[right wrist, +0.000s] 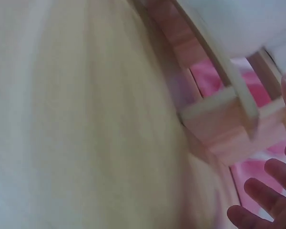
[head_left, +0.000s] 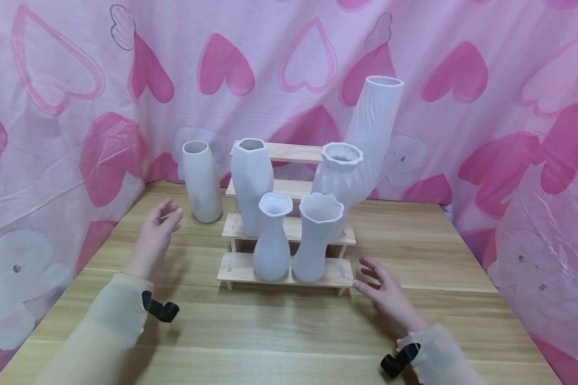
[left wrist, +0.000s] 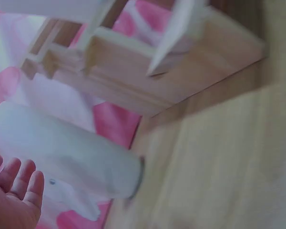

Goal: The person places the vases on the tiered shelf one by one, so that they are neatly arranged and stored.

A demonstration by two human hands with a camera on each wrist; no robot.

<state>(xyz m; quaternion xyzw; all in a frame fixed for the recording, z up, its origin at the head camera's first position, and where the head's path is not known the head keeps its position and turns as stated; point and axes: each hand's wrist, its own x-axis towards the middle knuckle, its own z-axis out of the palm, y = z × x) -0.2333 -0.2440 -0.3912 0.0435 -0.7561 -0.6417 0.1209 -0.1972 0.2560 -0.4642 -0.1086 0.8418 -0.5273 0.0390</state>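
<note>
My left hand (head_left: 155, 232), its fingers loosely bent and holding nothing, is just left of a plain white cylindrical vase (head_left: 203, 184) standing on the table. In the left wrist view its fingers overlap that vase (left wrist: 71, 148). On the right, my right hand (head_left: 389, 299) has its fingers spread beside the lowest step of a wooden stepped rack (head_left: 241, 267), fingertips close to the step's right end. That step carries a small flared-neck vase (head_left: 272, 246) and a scalloped-rim vase (head_left: 316, 240). A faceted vase (head_left: 252, 187) stands higher up at left.
On the rack's right side are a ruffled-rim vase (head_left: 337, 174) and a tall ribbed vase (head_left: 377, 133), which leans right in this view. The wooden table (head_left: 279, 331) ends at a pink heart-patterned curtain (head_left: 270, 21) behind and on both sides.
</note>
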